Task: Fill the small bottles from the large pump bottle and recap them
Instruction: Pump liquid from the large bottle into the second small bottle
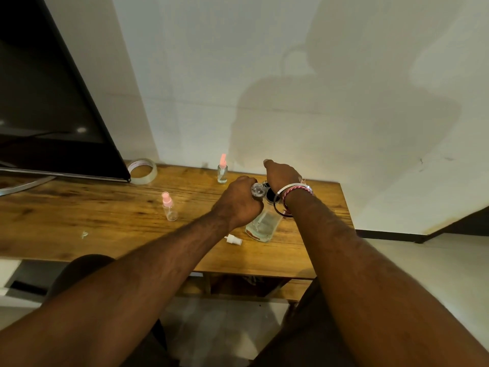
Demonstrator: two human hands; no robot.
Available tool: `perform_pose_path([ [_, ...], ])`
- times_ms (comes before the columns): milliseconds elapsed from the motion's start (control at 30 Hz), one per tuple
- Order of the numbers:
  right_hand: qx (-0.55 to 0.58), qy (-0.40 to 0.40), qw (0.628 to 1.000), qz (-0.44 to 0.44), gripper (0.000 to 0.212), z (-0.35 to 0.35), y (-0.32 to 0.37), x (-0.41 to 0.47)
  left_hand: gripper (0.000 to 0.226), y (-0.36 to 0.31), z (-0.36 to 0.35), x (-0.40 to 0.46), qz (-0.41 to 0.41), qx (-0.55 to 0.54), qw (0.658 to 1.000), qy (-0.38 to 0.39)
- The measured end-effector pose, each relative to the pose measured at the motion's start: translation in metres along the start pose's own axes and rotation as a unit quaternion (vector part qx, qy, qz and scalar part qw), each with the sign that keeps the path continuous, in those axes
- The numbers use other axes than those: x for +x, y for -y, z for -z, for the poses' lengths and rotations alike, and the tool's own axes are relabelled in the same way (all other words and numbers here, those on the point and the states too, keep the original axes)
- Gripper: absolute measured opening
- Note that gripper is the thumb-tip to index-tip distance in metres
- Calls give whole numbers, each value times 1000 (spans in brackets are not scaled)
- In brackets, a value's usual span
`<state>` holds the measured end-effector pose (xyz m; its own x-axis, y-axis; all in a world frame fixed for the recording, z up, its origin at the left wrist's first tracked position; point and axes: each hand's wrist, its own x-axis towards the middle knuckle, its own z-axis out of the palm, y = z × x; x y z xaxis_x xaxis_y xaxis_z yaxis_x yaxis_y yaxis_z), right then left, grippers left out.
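My left hand [238,201] grips a small clear bottle [258,191], holding it tilted against the top of the large pump bottle [264,225]. That clear glass bottle stands near the table's right end with liquid low inside. My right hand [280,174] sits over its black pump head [270,193], palm down; its fingers are hidden behind the hand. A loose white spray cap [234,239] lies on the wood in front of the large bottle. Two small bottles with pink caps stand apart: one near the wall [222,172], one further left [169,207].
The wooden table [105,221] ends just right of the large bottle [344,207]. A roll of clear tape [143,171] lies by the wall, beside a dark monitor [53,102] on its stand at the left. A small scrap [84,234] lies on the wood.
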<state>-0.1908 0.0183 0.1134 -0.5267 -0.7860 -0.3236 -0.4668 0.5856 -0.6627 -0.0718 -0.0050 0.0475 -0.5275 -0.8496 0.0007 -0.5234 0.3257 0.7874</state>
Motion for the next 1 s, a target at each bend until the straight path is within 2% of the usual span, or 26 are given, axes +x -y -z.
perform_pose_path([
  [133,41,28,998,-24,46,2,2,3,26,-1,1,-2,-2,-6,1000,-1],
  [333,177,88,979,-54,50,11,4,3,22,-8,7,-4,-15,-15,1000,-9],
  [567,175,111,975,-78,51,14,4,-3,25,-11,8,-6,-23,-8,1000,-7],
  [700,156,84,983,-46,52,9,0,3,27,-11,7,-4,-27,1,1000,-10],
  [767,106,67,992,-9,47,6,0,6,27,-9,6,-4,-23,-2,1000,-9],
  [867,-52,56,996,33,39,4,-1,11,25,-5,3,-4,-18,5,1000,-8],
  [1000,-213,36,970,110,40,1,-7,15,16,-1,0,-2,-18,10,1000,-14],
])
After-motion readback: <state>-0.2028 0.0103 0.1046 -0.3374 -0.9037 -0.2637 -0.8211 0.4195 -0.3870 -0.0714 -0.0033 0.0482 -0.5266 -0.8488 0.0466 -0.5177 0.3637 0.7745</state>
